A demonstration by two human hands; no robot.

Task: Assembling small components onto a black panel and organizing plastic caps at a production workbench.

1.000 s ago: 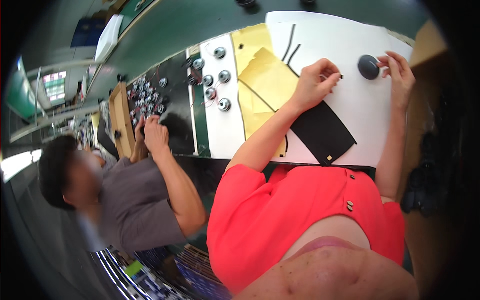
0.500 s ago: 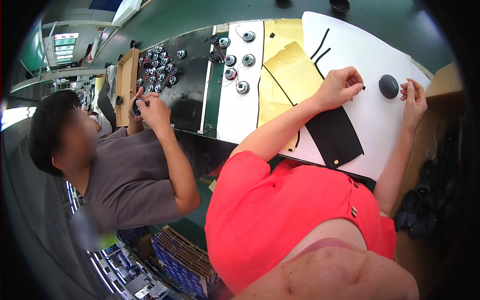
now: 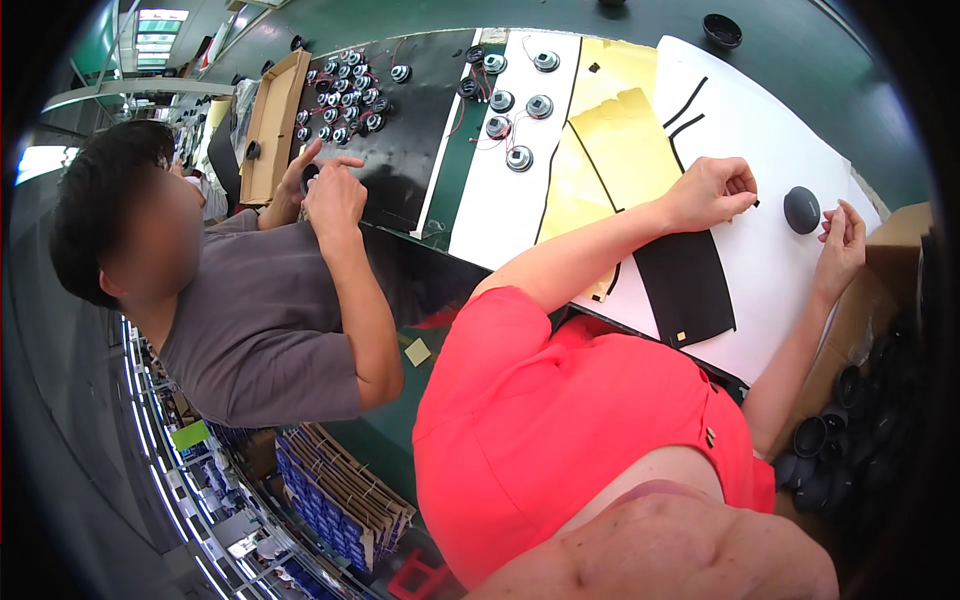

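- Although my view has turned, the small black piece (image 3: 757, 204) remains apart from the dark dome (image 3: 802, 210) on white sheet (image 3: 760, 130), so the two are not joined.
- My left hand (image 3: 712, 195) pinches this piece.
- My right hand (image 3: 843, 240) is just beside the dome; whether it grips, I cannot tell.

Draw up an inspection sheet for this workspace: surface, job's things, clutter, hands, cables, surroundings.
Surface: white paper sheet on a green tabletop.
Job's things: dark grey domed disc; tiny black piece.
Clutter: yellow paper sheets, flat black sheet, silver-and-black round components.
Hands: left hand pinches the tiny black piece; right hand beside the disc, contact unclear.
Cables: thin red wires among the round components.
Surroundings: co-worker's hands at left; brown cardboard box of black round parts at right.
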